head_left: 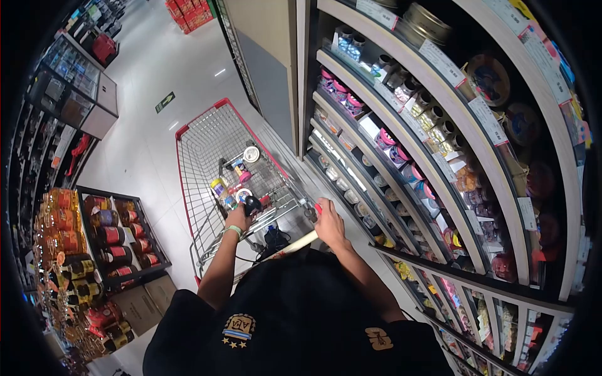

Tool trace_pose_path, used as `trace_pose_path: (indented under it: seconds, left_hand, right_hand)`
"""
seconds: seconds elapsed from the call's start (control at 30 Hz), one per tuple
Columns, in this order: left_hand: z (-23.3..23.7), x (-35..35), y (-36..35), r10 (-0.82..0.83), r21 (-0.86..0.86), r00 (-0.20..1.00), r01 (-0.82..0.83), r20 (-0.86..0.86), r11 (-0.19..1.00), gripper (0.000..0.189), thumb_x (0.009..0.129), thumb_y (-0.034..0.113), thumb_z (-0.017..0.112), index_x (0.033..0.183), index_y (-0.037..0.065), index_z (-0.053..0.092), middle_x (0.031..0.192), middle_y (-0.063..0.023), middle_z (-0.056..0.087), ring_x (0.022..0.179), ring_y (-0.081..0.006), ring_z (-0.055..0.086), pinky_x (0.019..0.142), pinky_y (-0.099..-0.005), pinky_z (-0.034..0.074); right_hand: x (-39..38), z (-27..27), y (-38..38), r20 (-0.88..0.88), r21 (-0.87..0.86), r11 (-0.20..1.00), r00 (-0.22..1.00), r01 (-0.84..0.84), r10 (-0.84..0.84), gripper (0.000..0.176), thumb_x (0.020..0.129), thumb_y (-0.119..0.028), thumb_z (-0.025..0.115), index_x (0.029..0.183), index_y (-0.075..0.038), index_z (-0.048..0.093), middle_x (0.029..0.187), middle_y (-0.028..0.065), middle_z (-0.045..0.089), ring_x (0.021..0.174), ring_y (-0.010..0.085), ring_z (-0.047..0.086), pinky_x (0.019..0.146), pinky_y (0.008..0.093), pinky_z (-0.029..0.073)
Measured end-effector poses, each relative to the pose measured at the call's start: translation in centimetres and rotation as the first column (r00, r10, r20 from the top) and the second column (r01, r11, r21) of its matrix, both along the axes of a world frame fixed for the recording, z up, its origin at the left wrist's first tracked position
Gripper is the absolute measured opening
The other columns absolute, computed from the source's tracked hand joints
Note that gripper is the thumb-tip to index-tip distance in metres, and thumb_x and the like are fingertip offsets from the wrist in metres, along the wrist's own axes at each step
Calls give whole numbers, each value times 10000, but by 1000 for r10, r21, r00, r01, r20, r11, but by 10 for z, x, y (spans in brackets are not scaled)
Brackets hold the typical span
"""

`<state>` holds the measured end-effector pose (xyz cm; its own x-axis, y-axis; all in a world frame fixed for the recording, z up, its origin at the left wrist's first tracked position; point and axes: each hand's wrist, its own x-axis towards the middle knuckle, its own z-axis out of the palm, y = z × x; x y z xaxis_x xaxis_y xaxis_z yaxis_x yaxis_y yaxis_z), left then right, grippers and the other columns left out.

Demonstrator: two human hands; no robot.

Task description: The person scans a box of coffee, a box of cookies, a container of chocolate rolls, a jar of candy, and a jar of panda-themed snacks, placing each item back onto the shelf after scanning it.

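Note:
A shopping cart (199, 135) of wire mesh with red trim stands in front of me. My right hand (330, 224) is closed round the right end of its handle (297, 243), by a red end piece. At the rear of the basket, my left hand (239, 219) grips a dark, rounded object (253, 204) whose kind I cannot make out. Beside that object lie several small packages, among them a yellow-topped jar (217, 185). A round white-lidded tub (251, 154) sits farther forward in the cart. My left fingers are partly hidden.
Tall shelves (401, 128) of jars and tubs run close along the right side. On the left, a display rack (125, 235) holds dark bottles, next to oil bottles (63, 232). A glass counter (78, 81) stands farther left. Pale tiled floor (144, 144) stretches ahead to red boxes (188, 14).

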<state>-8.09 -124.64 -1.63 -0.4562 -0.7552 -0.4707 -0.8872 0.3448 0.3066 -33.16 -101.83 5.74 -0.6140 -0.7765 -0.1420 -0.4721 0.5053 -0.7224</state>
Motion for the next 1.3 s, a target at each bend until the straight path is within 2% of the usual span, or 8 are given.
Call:
trace_pose_path:
  seconds: [0.17,0.23,0.6,0.73,0.8,0.97,1.23,1.3]
  left_hand:
    - [9,-6,-3,2,23,1000,-3,20,1000,572,846,248,761,1330,31,547,1091,-280,717,1031,-442,699,908,-511,558]
    - [10,-8,-6,24,34,1000,-25,15,999,556,849,238,758,1323,33,552,1098,-279,717,1042,-437,697,914,-511,557]
    - [7,-6,-23,-5,6,1000,5,21,1000,483,849,277,711,1211,-13,578,1034,-285,718,986,-441,708,874,-520,576]
    - [14,-8,-30,27,6,1000,-27,0,1000,454,841,264,706,1189,-9,600,1031,-281,724,972,-436,717,874,-518,577]
    - [14,-7,-33,29,7,1000,-29,-5,1000,415,832,243,700,1158,-3,622,1026,-276,728,968,-443,718,880,-516,577]
    - [8,1,-47,28,45,1000,-28,-3,999,500,860,345,743,1181,-6,589,1068,-291,707,1005,-443,695,885,-518,561]
    - [11,6,-70,66,57,997,-63,-49,996,453,828,238,699,1206,16,585,1081,-275,719,1016,-442,704,895,-540,559]
    - [10,4,-73,124,73,991,-119,-60,990,451,832,247,699,1198,10,584,1083,-284,714,1015,-452,700,892,-545,555]
  right_hand:
    - [-4,-5,-7,21,13,1000,1000,19,-19,469,870,19,615,1319,-71,516,1212,225,665,1114,462,629,915,521,519]
    - [-12,-8,-14,121,213,976,993,-44,19,376,894,-72,619,1265,-72,557,1192,235,667,1086,470,633,919,544,505]
    - [-12,-27,-35,228,92,992,968,88,-107,245,916,-104,595,1157,-84,637,933,189,737,921,397,718,822,494,541]
    - [-15,-43,-42,138,14,999,990,33,-34,210,938,-115,604,1139,-73,646,912,201,734,872,382,730,807,494,540]
    - [-15,-44,-47,188,20,1000,982,8,-12,217,935,10,584,1147,-3,629,992,125,732,785,213,731,680,344,576]
    - [-10,-51,-55,313,-76,996,950,46,-20,171,965,-18,595,1128,-1,644,993,100,702,794,173,693,680,316,590]
    - [-8,-49,-76,289,-135,991,957,24,17,166,942,-52,631,1101,-10,656,912,73,703,681,155,689,634,308,582]
    - [-8,-45,-84,379,-5,996,922,87,-78,188,920,-50,639,1103,-9,653,919,71,705,681,156,692,638,316,576]
